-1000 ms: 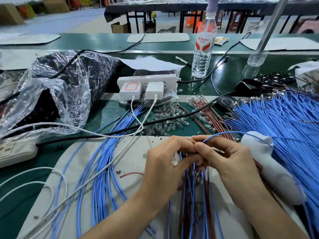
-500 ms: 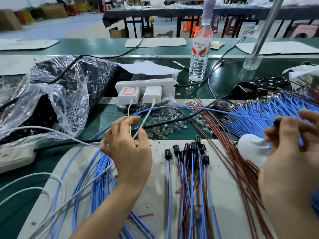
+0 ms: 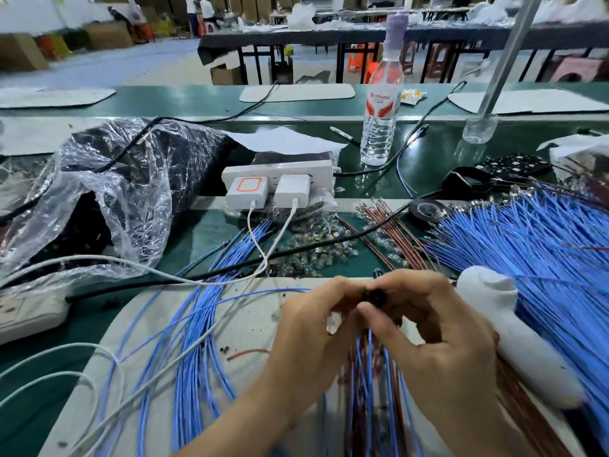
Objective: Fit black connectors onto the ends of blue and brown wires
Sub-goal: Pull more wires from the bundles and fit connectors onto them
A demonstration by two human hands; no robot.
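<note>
**Two hands closed on one small connector**

Both hands meet at the near edge of the desk. The right hand pinches a black connector between thumb and fingertips. The left hand has its fingers curled in against it and seems to pinch the end of a single blue wire that trails off to the left.

The connector looks light, hard and easy to drop, so it is best held by its sides. The wire is thin and springy and would buckle if pushed from far back, so the grip belongs close behind its metal tip.

The joint itself is hidden by the fingers: I cannot tell whether the tip is seated. A finished bundle under the wrists is largely covered. Blue stock fans out to the right, cut off by the frame edge, with brown wires beside it.
</note>
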